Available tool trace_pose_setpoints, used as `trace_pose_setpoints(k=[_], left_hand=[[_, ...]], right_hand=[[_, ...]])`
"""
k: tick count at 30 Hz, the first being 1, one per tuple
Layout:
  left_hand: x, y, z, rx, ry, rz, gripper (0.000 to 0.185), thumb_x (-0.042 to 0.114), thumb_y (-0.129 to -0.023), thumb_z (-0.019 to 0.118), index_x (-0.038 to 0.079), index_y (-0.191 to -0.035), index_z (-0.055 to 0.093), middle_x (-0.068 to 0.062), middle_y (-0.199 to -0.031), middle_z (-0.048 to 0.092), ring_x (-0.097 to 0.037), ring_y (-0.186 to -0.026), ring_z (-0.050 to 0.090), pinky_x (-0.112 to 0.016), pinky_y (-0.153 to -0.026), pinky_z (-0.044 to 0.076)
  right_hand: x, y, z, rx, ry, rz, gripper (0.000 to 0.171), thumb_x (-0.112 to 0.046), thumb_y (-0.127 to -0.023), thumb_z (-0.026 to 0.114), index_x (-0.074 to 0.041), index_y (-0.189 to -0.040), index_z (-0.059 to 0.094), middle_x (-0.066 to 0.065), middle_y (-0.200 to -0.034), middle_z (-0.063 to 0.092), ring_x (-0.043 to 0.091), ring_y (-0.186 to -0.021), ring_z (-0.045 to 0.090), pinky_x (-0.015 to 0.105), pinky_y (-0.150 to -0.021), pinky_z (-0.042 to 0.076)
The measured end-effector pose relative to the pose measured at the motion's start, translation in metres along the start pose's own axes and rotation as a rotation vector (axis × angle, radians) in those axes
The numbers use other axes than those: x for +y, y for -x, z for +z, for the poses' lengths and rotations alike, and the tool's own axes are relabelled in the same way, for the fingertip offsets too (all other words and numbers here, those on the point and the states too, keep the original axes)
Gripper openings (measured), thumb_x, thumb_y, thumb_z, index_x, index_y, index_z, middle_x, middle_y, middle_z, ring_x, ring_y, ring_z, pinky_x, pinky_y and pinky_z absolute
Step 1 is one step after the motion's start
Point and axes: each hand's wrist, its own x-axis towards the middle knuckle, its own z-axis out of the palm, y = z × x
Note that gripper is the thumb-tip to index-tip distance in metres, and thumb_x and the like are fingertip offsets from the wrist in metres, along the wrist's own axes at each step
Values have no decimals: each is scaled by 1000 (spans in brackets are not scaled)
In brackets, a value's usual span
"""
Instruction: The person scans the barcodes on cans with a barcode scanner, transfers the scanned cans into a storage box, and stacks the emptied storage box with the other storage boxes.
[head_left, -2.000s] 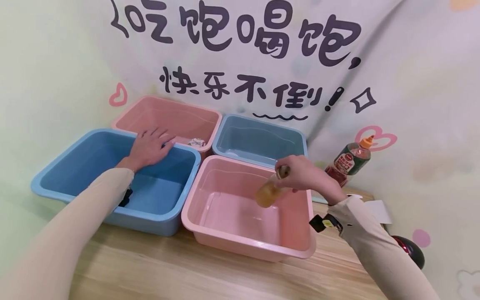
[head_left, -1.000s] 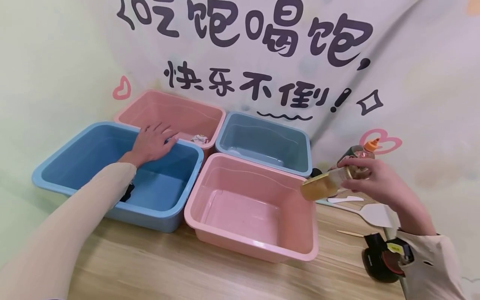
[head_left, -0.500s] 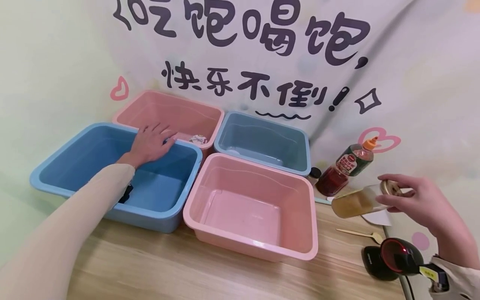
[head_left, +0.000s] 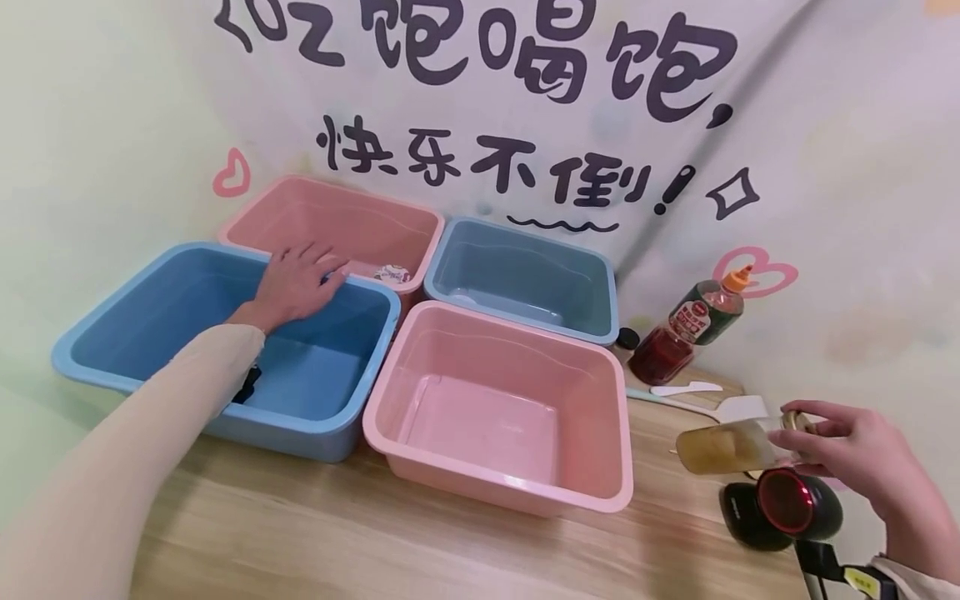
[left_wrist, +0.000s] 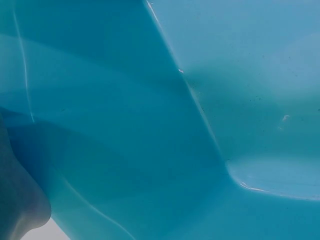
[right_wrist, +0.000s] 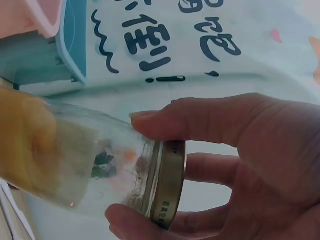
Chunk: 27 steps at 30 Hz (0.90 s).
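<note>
Glass jar [head_left: 723, 447]: clear glass with a gold metal lid [right_wrist: 167, 185], lying on its side in the air at the right edge of the wooden tabletop [head_left: 420, 542], base toward the bins, yellowish contents inside.
Right hand [head_left: 862, 454]: grasps the jar at the lid end, thumb on top and fingers [right_wrist: 145, 222] curled under the rim, as the right wrist view shows closely.
Scanner [head_left: 783, 504]: a black device with a red glowing window, just below the jar and the right hand, on the tabletop's right edge.
Left hand [head_left: 292, 283]: laid flat with fingers spread and relaxed on the far rim of the near blue bin [head_left: 105, 379], gripping nothing; the sleeve runs across that bin.
Left wrist view: only the blue bin's inner wall and floor [left_wrist: 210, 100] fill it, with a blurred bit of the hand at the lower left.
Near pink bin [head_left: 495, 492]: just right of the near blue bin, sides touching, between the left hand and the jar.
Far pink bin [head_left: 247, 212]: behind the near blue bin, with a small round printed item [head_left: 392, 273] at its near right corner.
Far blue bin [head_left: 611, 292]: behind the near pink bin, against the wall.
Sauce bottle [head_left: 686, 329]: orange cap, red and green label, leaning against the wall right of the far blue bin.
White utensils [head_left: 712, 404]: flat on the tabletop between the sauce bottle and the jar.
Wall cloth [head_left: 825, 167]: pale fabric with dark printed characters and pink hearts.
</note>
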Motion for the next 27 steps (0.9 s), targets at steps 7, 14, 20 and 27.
trace_pose_setpoints(k=[7,14,20,27], left_hand=[[-1,1,-5,12,6,-7,48,39,-104,44,12,-142,55,-20,-151,46,-43,-141,36,-68,-117,20],[-5,0,-3,14,-5,3,51,41,-105,39,12,-143,54,-22,-150,46,-45,-140,36,-68,-116,22],[-2,-1,-3,15,-14,2,50,40,-105,40,11,-142,55,-22,-150,46,-44,-140,36,-68,-116,22],[4,1,-6,-3,-10,-2,48,37,-103,45,11,-142,55,-21,-151,46,-44,-141,36,-67,-116,22]], right_hand=[[15,7,6,9,-89,59,58,-31,-96,67,9,-134,51,5,-80,74,14,-65,72,28,-63,61],[20,12,7,-9,-82,128,67,-35,-97,65,16,-135,44,6,-83,75,10,-67,71,29,-64,61],[30,15,12,1,-115,202,67,-41,-94,68,13,-129,51,4,-82,76,7,-68,70,28,-65,61],[35,16,16,-8,-124,256,68,-45,-92,69,12,-126,53,1,-82,75,7,-69,70,29,-66,62]])
